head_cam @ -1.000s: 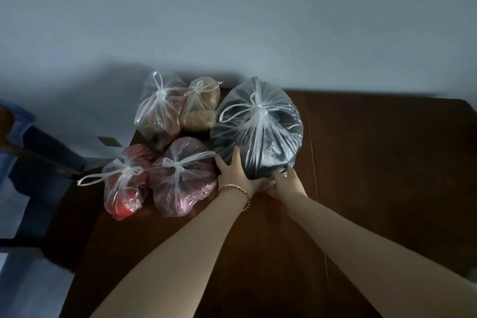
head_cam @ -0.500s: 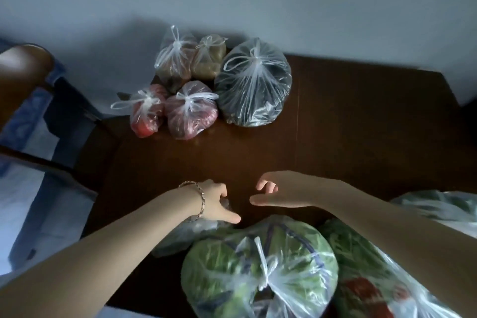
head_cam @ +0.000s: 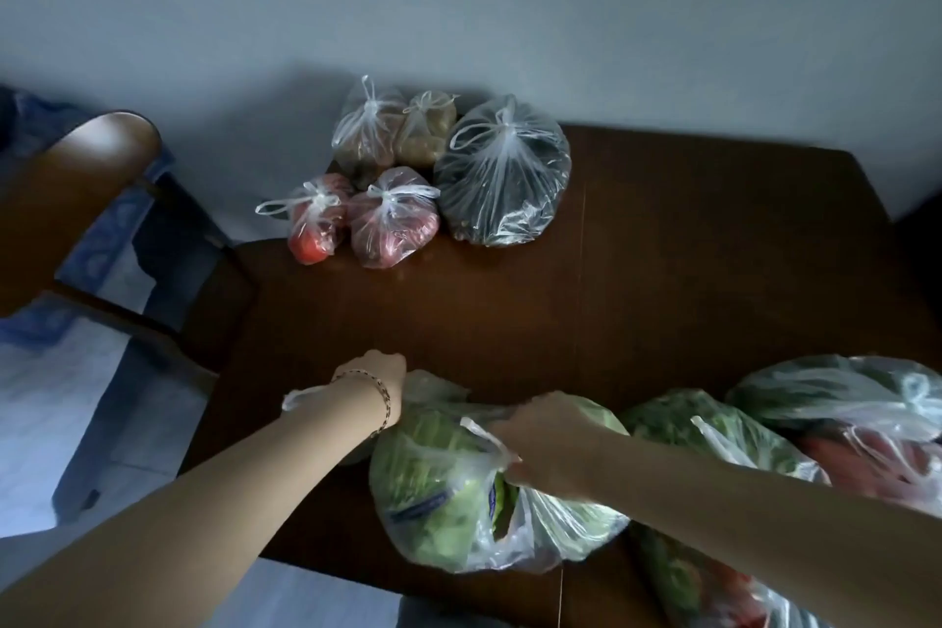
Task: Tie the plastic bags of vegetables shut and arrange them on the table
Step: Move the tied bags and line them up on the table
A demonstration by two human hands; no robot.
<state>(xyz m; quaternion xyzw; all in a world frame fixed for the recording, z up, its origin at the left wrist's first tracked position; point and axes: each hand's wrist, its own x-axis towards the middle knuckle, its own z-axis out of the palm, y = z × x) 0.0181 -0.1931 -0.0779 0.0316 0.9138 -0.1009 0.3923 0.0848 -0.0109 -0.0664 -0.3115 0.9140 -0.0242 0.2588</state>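
The right hand point(head_cam: 543, 439) grips the top of a clear plastic bag of green leafy vegetables point(head_cam: 438, 500) at the dark wooden table's point(head_cam: 662, 296) near edge. The left hand point(head_cam: 380, 380), fingers curled, holds crumpled clear plastic point(head_cam: 433, 385) beside it.

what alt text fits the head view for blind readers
A person's right hand grips a bag of leafy greens at the table's near edge, left hand on plastic beside it; five tied bags sit at the far edge.
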